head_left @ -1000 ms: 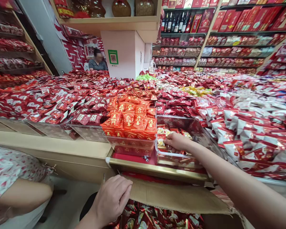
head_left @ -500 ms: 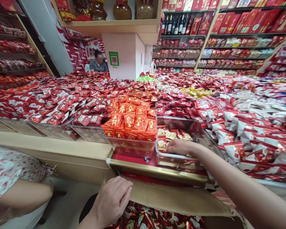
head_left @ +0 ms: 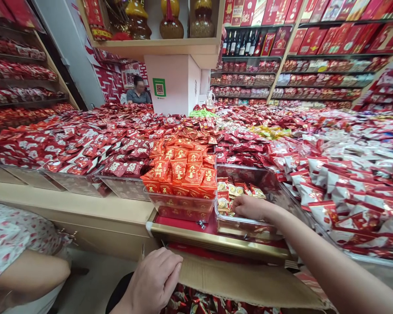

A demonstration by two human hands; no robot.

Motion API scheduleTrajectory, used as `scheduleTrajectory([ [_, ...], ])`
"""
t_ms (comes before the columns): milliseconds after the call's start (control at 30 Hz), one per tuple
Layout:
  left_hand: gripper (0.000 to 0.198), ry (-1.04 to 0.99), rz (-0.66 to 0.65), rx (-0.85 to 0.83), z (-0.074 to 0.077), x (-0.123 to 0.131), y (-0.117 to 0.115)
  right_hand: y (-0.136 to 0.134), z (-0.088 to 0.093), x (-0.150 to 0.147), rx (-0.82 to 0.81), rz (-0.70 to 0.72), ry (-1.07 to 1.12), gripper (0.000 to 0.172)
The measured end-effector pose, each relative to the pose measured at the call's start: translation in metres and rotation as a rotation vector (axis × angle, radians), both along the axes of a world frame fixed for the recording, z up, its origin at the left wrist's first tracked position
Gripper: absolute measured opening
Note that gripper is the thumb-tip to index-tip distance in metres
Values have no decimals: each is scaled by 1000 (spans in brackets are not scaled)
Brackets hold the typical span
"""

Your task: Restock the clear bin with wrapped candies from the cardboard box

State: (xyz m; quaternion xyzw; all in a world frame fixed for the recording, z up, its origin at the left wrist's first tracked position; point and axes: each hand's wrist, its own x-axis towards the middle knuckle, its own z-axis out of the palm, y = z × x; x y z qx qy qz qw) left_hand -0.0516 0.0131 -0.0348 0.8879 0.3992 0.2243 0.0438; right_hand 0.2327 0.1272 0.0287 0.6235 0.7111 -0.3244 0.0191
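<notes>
My right hand (head_left: 253, 208) reaches into a clear plastic bin (head_left: 242, 222). Its fingers are curled downward beside small gold-and-red snack packets (head_left: 236, 189) standing in rows; whatever the fingertips hold is hidden. My left hand (head_left: 157, 277) is closed over the left edge of an open cardboard box (head_left: 229, 279), its fingertips out of sight. Inside that box, below the flap, lie many shiny red wrapped packets (head_left: 199, 303). Left of the bin stands another clear bin (head_left: 183, 209), heaped with orange-red packets (head_left: 186, 168) bearing gold characters.
Bins of red-and-white packets (head_left: 340, 192) line the right side, and dark red packets (head_left: 127, 150) fill bins on the left. A gold-edged counter (head_left: 222, 240) runs under the middle bins. One person (head_left: 22, 261) is close at left; another person (head_left: 139, 92) sits at the back.
The view has tilted up slightly, so things sit lower in it. My right hand has shifted slightly to the right inside the bin. My left hand stays at the box edge.
</notes>
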Motion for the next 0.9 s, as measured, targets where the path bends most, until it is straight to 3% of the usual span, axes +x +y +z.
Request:
scheduleTrajectory([
  [167,14,13,6,24,0,0,1,4,-7,-1,53,-116,-27,14],
  [300,15,10,-2,46,0,-1,2,5,-11,-2,180,-187,137,26],
  [500,15,12,-20,71,0,-2,2,1,-10,-5,-13,-89,301,31],
  [600,15,7,-16,91,0,-1,3,3,-9,-3,61,-116,208,30],
  [733,15,-3,-4,93,-1,-2,3,8,-9,5,199,-171,-141,21],
  [900,16,5,-10,57,-2,-2,3,4,-7,5,66,-95,-182,19],
])
